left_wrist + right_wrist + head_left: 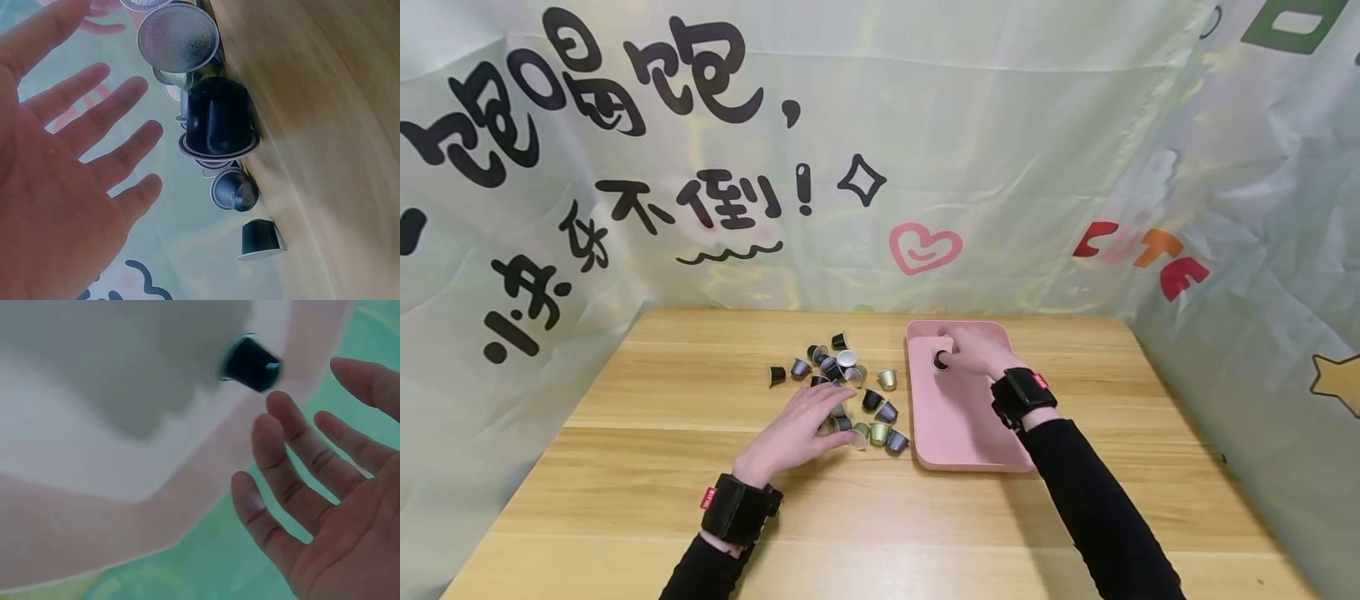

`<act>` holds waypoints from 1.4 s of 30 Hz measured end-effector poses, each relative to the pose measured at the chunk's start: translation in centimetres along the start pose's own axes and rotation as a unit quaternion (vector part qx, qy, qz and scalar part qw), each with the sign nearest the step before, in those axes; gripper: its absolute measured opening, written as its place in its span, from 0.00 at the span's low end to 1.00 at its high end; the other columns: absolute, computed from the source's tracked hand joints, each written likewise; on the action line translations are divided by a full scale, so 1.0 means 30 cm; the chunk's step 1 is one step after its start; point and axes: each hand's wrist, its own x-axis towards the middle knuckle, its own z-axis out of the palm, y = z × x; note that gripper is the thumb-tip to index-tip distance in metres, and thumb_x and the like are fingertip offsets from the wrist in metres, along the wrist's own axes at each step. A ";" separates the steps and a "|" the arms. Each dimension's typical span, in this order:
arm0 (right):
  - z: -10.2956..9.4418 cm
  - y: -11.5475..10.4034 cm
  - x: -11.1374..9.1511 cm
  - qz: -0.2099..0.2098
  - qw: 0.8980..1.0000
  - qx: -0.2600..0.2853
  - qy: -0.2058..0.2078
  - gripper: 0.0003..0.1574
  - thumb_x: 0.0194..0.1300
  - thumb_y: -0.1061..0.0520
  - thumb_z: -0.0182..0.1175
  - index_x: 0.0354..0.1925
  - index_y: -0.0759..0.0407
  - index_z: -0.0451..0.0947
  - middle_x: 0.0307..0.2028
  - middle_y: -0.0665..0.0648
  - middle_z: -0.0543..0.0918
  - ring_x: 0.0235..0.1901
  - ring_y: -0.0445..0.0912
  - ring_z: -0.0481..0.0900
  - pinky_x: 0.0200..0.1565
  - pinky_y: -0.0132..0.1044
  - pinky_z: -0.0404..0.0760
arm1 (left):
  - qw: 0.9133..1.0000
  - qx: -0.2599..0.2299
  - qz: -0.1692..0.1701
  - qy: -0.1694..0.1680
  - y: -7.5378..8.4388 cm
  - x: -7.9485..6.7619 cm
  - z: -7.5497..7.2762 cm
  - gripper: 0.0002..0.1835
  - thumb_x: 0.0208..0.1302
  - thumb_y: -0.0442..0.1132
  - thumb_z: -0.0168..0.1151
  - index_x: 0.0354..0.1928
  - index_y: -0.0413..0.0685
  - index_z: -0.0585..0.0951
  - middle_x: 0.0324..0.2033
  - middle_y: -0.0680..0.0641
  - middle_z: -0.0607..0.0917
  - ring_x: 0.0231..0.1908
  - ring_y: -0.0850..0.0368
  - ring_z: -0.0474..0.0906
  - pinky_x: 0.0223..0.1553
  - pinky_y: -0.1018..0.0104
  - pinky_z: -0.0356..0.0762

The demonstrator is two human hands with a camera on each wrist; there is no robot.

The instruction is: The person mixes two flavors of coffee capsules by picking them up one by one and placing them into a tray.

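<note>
My right hand [976, 350] is over the far part of a pink tray [951, 433], its fingers spread and holding nothing. Just off its fingertips, a black coffee capsule [252, 364] shows against the tray; the head view has the same capsule [940, 361] beside the fingers. Above the loose pile of coffee capsules, my left hand [793, 429] stretches out with fingers apart and nothing in it. In the left wrist view, a black capsule [219, 119] and a silver-lidded capsule [178, 39] are nearest its fingers. Part of the pile is hidden under this hand.
More capsules lie left of the tray: a gold one [887, 380], a green one [878, 433], a purple-grey one [897, 442] close to the tray's edge, and a black one [777, 376] at the far left. A printed cloth [1000, 167] hangs behind the wooden table [625, 483].
</note>
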 end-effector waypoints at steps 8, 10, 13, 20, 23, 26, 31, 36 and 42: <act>-0.015 -0.021 -0.153 -0.025 0.997 0.019 0.071 0.30 0.69 0.55 0.61 0.67 0.56 0.70 0.48 0.61 0.84 0.40 0.48 0.81 0.41 0.40 0.79 | 0.998 0.062 0.020 0.019 0.027 0.007 0.004 0.30 0.62 0.48 0.70 0.64 0.45 0.76 0.62 0.41 0.80 0.69 0.39 0.69 0.75 0.33 0.50; -0.010 -0.022 -0.190 -0.024 0.996 0.027 0.086 0.30 0.69 0.54 0.62 0.67 0.56 0.70 0.45 0.60 0.84 0.39 0.47 0.81 0.41 0.40 0.79 | 0.996 0.088 0.029 0.021 0.035 0.008 0.007 0.28 0.61 0.48 0.71 0.61 0.45 0.79 0.59 0.43 0.83 0.68 0.40 0.71 0.75 0.34 0.53; 0.007 -0.019 -0.237 -0.027 0.993 0.030 0.108 0.28 0.70 0.53 0.62 0.65 0.58 0.71 0.41 0.58 0.85 0.38 0.47 0.82 0.42 0.41 0.79 | 0.992 0.114 0.043 0.022 0.045 0.012 0.012 0.25 0.59 0.48 0.72 0.56 0.47 0.81 0.56 0.44 0.85 0.66 0.42 0.73 0.75 0.37 0.57; 0.055 0.000 -0.310 -0.024 0.989 0.050 0.137 0.25 0.70 0.53 0.62 0.62 0.58 0.75 0.42 0.57 0.87 0.42 0.49 0.84 0.43 0.42 0.81 | 0.986 0.146 0.080 0.018 0.057 0.035 0.021 0.20 0.56 0.47 0.74 0.50 0.50 0.84 0.50 0.48 0.88 0.60 0.47 0.78 0.75 0.41 0.60; 0.072 0.017 -0.336 -0.017 0.986 0.058 0.155 0.23 0.70 0.54 0.61 0.62 0.57 0.75 0.43 0.57 0.87 0.41 0.48 0.84 0.43 0.42 0.80 | 0.982 0.161 0.098 0.014 0.053 0.040 0.026 0.17 0.55 0.47 0.75 0.47 0.52 0.85 0.47 0.50 0.89 0.57 0.50 0.80 0.74 0.43 0.62; 0.086 0.032 -0.358 -0.013 0.982 0.071 0.176 0.22 0.71 0.55 0.61 0.61 0.58 0.76 0.43 0.59 0.87 0.41 0.49 0.84 0.44 0.42 0.80 | 0.978 0.177 0.111 0.007 0.048 0.043 0.032 0.16 0.56 0.47 0.74 0.46 0.54 0.85 0.48 0.51 0.89 0.57 0.51 0.80 0.74 0.45 0.64; 0.109 0.051 -0.375 -0.006 0.976 0.089 0.200 0.22 0.72 0.55 0.59 0.61 0.60 0.77 0.45 0.59 0.88 0.41 0.49 0.83 0.45 0.41 0.79 | 0.970 0.203 0.131 0.001 0.042 0.050 0.039 0.14 0.56 0.49 0.74 0.44 0.56 0.85 0.47 0.52 0.89 0.58 0.50 0.79 0.73 0.46 0.65; 0.127 0.063 -0.374 -0.008 0.974 0.083 0.212 0.20 0.73 0.55 0.59 0.60 0.59 0.78 0.44 0.58 0.88 0.41 0.49 0.83 0.44 0.40 0.78 | 0.968 0.209 0.141 -0.002 0.038 0.057 0.044 0.13 0.56 0.48 0.74 0.42 0.57 0.85 0.45 0.54 0.89 0.58 0.50 0.79 0.73 0.45 0.65; 0.139 0.071 -0.369 -0.007 0.973 0.084 0.214 0.20 0.73 0.54 0.59 0.60 0.59 0.78 0.44 0.58 0.88 0.42 0.50 0.83 0.45 0.43 0.78 | 0.968 0.204 0.147 -0.006 0.031 0.062 0.054 0.12 0.56 0.46 0.74 0.42 0.57 0.84 0.44 0.55 0.90 0.56 0.51 0.80 0.73 0.44 0.65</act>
